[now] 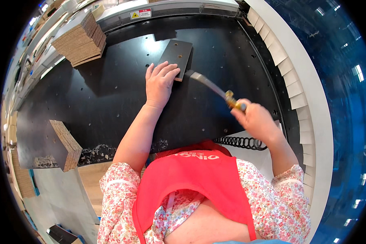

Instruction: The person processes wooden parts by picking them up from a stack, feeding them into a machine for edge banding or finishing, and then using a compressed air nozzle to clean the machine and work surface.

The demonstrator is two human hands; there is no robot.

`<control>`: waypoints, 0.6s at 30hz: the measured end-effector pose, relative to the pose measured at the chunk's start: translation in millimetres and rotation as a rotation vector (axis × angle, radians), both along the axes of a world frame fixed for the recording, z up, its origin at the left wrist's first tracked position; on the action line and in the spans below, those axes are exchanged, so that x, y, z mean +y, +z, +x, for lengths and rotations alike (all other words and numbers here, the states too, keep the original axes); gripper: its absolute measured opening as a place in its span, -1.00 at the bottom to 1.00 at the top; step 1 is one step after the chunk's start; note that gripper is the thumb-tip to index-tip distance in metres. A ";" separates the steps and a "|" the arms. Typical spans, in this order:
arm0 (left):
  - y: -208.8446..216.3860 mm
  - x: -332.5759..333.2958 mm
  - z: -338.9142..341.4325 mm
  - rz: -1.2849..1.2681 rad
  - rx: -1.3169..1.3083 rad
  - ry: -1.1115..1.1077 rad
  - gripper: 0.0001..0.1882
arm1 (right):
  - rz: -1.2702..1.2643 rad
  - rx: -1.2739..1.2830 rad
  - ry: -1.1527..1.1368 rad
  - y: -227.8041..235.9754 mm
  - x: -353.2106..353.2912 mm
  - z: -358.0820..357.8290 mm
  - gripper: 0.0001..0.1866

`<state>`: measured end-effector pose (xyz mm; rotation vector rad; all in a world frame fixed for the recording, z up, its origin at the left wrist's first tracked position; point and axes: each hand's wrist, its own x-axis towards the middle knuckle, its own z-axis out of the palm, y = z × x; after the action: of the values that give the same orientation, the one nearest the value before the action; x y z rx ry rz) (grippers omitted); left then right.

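Note:
A small dark rectangular board [173, 51] with holes along it and a bare particleboard edge rests on the black worktop. My left hand [160, 81] lies on its near end, fingers stretched out and apart, pressing from above. To the right, my right hand [255, 121] is closed round the brass-coloured valve end of an air blow gun [210, 84]. Its long silver tube bends toward the board's near right corner, the dark tip blurred and apart from the board. Part of the right hand's grip is hidden by its own fingers.
A stack of particleboard pieces [79, 38] stands at the far left of the black worktop [105, 95]. More boards [67, 146] stand at the near left edge. A black coiled hose [242, 142] runs by the near right edge. White flaps [295, 87] line the right side.

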<state>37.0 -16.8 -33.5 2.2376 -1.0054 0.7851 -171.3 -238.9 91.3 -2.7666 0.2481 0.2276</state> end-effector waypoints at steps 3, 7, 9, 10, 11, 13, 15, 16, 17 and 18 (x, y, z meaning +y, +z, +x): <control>2.0 2.2 5.7 -0.011 0.029 0.031 -0.76 | 0.119 0.175 0.151 0.6 8.2 -4.2 -0.63; 2.1 0.7 4.9 -0.020 0.033 0.014 -0.73 | -0.276 0.207 -0.267 -17.7 -41.7 8.4 -0.56; 4.6 0.5 4.4 -0.026 0.033 0.007 -0.73 | -0.353 0.113 -0.452 -25.2 -87.8 11.2 -0.54; 6.2 -1.8 4.2 -0.031 0.042 0.000 -0.73 | -0.353 0.067 -0.568 -30.6 -116.0 9.6 -0.53; 6.2 -0.9 4.6 -0.031 0.052 0.005 -0.73 | -0.387 -0.019 -0.608 -27.4 -125.8 11.9 -0.51; 5.9 -0.4 4.6 -0.036 0.045 0.011 -0.71 | -0.391 -0.023 -0.621 -23.3 -134.4 7.9 -0.49; 5.4 1.1 5.7 -0.033 0.035 0.008 -0.69 | -0.064 -0.100 -0.450 -27.6 -118.8 6.6 -0.50; 6.8 2.2 6.5 -0.035 0.029 0.001 -0.68 | 0.051 -0.057 -0.387 -27.9 -103.8 6.9 -0.54; 7.8 -0.3 6.8 -0.042 0.026 -0.021 -0.67 | 0.114 0.078 -0.406 -21.5 -87.5 4.4 -0.55; 7.4 0.4 7.5 -0.046 0.007 -0.043 -0.65 | 0.052 0.036 -0.340 -27.7 -89.1 0.4 -0.56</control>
<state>44.5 -16.4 -26.0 2.1715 -1.0186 0.7734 -170.9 -328.0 63.7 -2.6171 0.7022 0.1917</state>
